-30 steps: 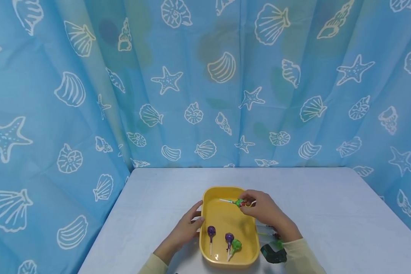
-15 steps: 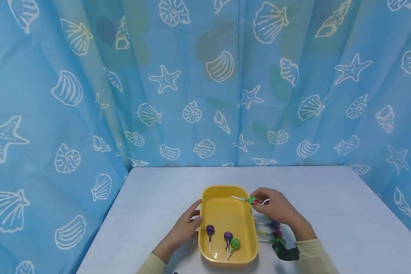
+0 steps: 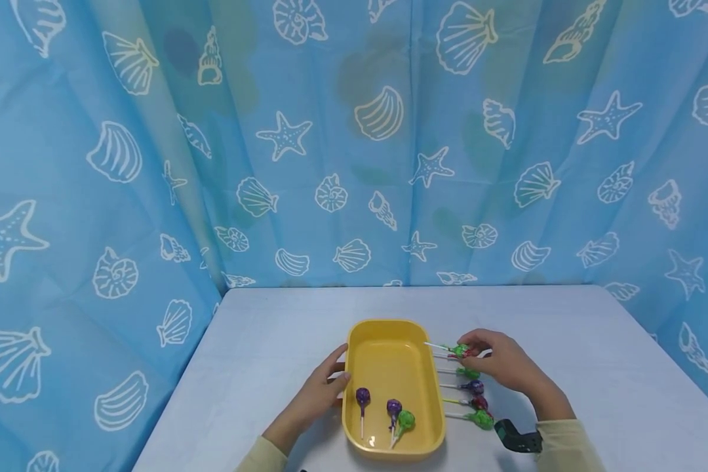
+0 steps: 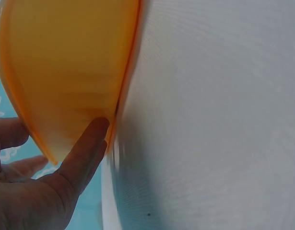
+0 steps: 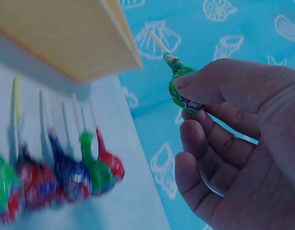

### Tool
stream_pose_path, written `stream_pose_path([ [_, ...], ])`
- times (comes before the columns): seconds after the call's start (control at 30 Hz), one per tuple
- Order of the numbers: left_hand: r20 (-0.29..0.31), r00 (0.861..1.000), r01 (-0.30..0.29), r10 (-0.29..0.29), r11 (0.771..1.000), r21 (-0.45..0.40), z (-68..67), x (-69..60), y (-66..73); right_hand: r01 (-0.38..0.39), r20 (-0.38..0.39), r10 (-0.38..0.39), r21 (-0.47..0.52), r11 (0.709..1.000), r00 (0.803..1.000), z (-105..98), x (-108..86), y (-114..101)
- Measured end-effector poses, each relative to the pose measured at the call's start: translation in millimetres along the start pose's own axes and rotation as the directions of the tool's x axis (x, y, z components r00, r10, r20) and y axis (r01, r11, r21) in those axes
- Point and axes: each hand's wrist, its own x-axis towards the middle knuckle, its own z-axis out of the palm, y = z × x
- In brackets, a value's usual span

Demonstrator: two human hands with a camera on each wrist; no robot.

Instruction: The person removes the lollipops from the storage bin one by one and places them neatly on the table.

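Observation:
My right hand [image 3: 507, 366] pinches a green-wrapped lollipop [image 3: 461, 349] by its head, its white stick pointing left over the yellow tray's right rim. In the right wrist view, thumb and forefinger hold that lollipop [image 5: 175, 97] above the table, the other fingers loosely bent. The left hand [image 3: 321, 394] touches the left side of the yellow tray [image 3: 392, 367]; in the left wrist view its extended fingers lie against the tray wall [image 4: 65, 62]. Inside the tray are two purple lollipops [image 3: 362, 396] [image 3: 393, 406] and a green one [image 3: 406, 420], near its front end.
Right of the tray, several lollipops lie in a row on the white table [image 3: 283, 328], heads rightward: red [image 5: 112, 163], green [image 3: 469, 373], purple [image 3: 475, 387], red [image 3: 480, 402] and green [image 3: 482, 419]. A shell-patterned blue curtain [image 3: 342, 144] hangs behind.
With the green lollipop, my right hand has moved right from above the tray to beyond its right rim, uncovering more of the row. The left hand stays at the tray's side.

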Motion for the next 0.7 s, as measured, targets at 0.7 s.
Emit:
stream_pose_path([
  [0.7,0.01,1.0,-0.014,0.015,1.0,-0.024,-2.9,-1.1,-0.5,-0.045,0.037,0.047,-0.035,0.998,0.998,-31.2,-11.1,68.6],
])
